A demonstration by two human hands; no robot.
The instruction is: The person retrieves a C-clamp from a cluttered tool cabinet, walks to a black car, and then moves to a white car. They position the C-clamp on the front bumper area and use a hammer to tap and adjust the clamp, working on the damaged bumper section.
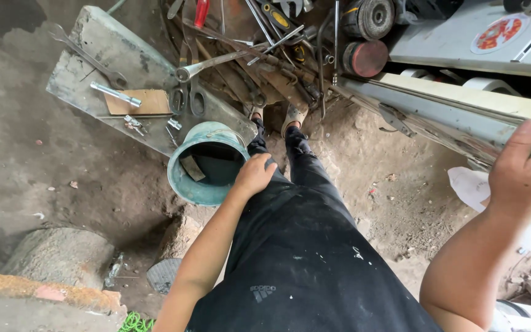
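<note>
Looking down from the head camera at a person in black trousers (302, 246) standing on a dirt floor (44, 160). The left hand (254, 175) rests on the left knee, fingers curled loosely and grasping nothing; it lies just beside the rim of a teal metal bucket (207, 163) that stands on the floor to the left of the legs. The right hand (527, 169) is raised at the right edge of the view, its thumb and fingers clasped over the edge of a long pale metal panel (456, 107) that runs diagonally from the upper middle toward that hand. Behind the bucket, a tilted grey slab (102, 55) carries a large wrench (87, 58), a silver socket bar (116, 94) and a brown piece of board (145, 103). Above the person's feet lies a heap of hand tools (259, 43), with two grinding discs (367, 37) to its right. A white sheet of paper (468, 184) lies on the floor near the right hand.
</note>
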